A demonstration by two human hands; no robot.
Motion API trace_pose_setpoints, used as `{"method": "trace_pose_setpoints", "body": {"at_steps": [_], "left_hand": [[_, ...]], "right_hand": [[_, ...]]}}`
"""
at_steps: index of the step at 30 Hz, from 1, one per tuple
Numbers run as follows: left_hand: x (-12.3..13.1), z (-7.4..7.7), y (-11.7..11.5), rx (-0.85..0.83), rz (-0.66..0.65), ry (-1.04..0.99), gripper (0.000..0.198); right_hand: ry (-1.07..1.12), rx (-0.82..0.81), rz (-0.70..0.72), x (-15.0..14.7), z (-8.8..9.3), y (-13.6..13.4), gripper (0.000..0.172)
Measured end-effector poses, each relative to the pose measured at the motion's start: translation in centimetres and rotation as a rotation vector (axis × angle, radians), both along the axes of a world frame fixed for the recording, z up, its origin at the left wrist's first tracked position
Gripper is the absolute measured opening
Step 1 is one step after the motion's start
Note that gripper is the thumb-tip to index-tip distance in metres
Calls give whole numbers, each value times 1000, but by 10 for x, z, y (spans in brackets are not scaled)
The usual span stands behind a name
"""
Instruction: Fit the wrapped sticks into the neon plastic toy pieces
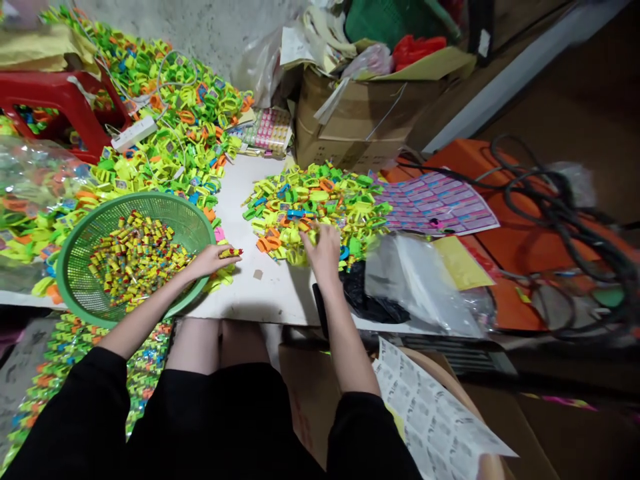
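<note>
Cardboard box (357, 127), stuffed with bags, stands at one o'clock beyond a heap of bright plastic pieces (320, 193); a red stool (43, 90) is at ten, a clear bag (415, 280) at three, black cables (545, 193) just above it. White tabletop (233, 183) shows between piles, with a grey wall (210, 33) at eleven. At nine, the left hand (213, 260) pinches at least one small yellow-and-red piece (230, 253) beside a green basket (200, 233) of similar ones. The right hand (325, 247), fingers bent, touches the heap's near edge, green, yellow, orange and blue; I cannot tell what it grips.
</note>
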State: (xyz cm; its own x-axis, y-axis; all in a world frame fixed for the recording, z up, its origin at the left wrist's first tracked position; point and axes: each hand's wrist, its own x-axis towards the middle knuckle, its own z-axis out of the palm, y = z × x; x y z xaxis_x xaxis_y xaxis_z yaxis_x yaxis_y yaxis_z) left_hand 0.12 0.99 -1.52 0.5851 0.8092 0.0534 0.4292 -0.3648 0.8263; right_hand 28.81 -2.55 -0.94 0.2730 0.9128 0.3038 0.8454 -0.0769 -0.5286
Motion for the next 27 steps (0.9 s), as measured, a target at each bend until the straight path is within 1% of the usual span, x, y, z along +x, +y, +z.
{"method": "trace_pose_setpoints", "body": {"at_steps": [1, 2, 3, 4, 6, 7, 9, 10, 12, 14, 16, 18, 20, 23, 25, 27], "left_hand": [[0, -1, 0, 7, 13, -2, 41], [1, -1, 0, 5, 20, -9, 42], [1, -2, 0, -3, 25, -21, 42], [1, -3, 0, -17, 28, -36, 43], [2, -5, 1, -44, 41, -60, 45], [2, -5, 1, -55, 51, -61, 46], [2, -7, 2, -68, 63, -52, 48], [2, -7, 2, -70, 65, -48, 49], [3, -7, 3, -70, 63, -50, 50], [3, -7, 2, -59, 60, -57, 48], [4, -6, 2, -39, 54, -59, 45], [4, -6, 1, -11, 40, -60, 42], [5, -7, 1, 16, 28, -51, 39], [4, -9, 0, 39, 21, -24, 38], [4, -9, 0, 38, 14, -16, 39], [3, -9, 0, 27, -3, -16, 38]], "right_hand": [[28, 139, -69, -9, -6, -2, 45], [57, 211, -78, -22, -14, -6, 50], [78, 217, -27, -38, -26, -9, 54], [104, 161, 74, -56, -40, -14, 52], [106, -47, 403, -92, -71, -22, 40], [68, -134, 497, -109, -85, -24, 35], [6, -202, 539, -134, -109, -26, 32], [-16, -202, 525, -142, -116, -26, 31], [-27, -169, 499, -149, -123, -22, 29], [9, -131, 501, -148, -122, -19, 25], [94, -87, 513, -143, -117, -16, 22], [223, -52, 523, -135, -110, -15, 20], [371, -58, 540, -128, -101, -15, 21], [537, -88, 561, -114, -83, -18, 22], [611, -56, 556, -104, -67, -20, 25], [657, -3, 542, -94, -49, -22, 33]]}}
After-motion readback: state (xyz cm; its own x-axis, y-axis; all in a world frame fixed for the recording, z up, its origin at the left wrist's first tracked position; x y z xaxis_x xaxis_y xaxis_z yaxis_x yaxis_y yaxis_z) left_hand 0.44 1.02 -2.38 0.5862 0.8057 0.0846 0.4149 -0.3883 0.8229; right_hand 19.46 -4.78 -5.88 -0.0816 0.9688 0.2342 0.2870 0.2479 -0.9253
